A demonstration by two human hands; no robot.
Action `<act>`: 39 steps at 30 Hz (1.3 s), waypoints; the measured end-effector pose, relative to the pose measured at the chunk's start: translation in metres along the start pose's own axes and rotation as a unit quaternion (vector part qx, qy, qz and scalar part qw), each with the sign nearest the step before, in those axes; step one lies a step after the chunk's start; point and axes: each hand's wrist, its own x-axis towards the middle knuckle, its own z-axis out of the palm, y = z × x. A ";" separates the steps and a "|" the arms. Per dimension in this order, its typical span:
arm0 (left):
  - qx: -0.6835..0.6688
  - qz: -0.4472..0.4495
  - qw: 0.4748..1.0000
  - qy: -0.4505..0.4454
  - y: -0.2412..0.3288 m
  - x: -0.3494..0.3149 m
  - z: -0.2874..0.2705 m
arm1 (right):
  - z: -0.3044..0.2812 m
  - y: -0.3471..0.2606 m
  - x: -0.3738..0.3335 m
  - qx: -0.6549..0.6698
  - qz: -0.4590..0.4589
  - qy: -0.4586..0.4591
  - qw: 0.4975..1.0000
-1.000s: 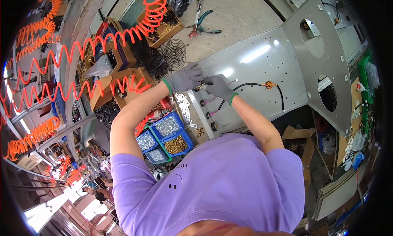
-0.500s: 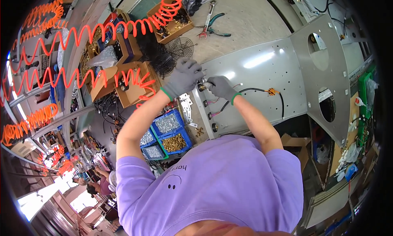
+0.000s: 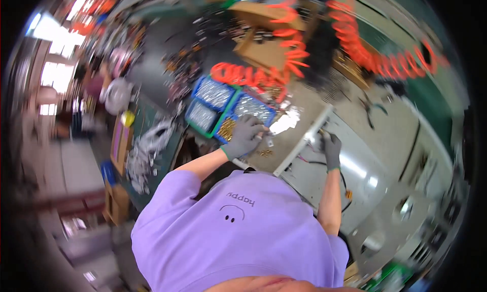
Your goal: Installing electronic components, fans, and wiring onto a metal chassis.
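Note:
My left hand (image 3: 244,136), in a grey glove with a green cuff, is over the near edge of the blue parts bins. Beside it are a bin of brass screws (image 3: 226,130) and a bin of silver screws (image 3: 252,108). Its fingers bend to the right, but blur hides whether they hold anything. My right hand (image 3: 332,149), gloved alike, is at the flange of a grey sheet-metal panel (image 3: 365,145). Its fingers are closed around a small part there that I cannot make out. A black cable (image 3: 317,163) runs past it inside the panel.
A few loose brass screws (image 3: 265,153) and white metal brackets (image 3: 287,120) lie between bins and panel. Pliers (image 3: 373,109) rest beyond. Orange coiled hoses (image 3: 355,38) hang over cardboard boxes (image 3: 261,48). The panel's upright end plate (image 3: 388,216) stands at right.
The view has swung, blurring the surroundings. My left hand has left the panel edge and moved to the screw bins. My right hand stays at the panel's flange.

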 end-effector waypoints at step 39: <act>0.185 -0.803 0.517 0.233 -0.364 -0.404 -0.190 | -0.004 -0.049 -0.063 -0.143 0.078 0.178 0.970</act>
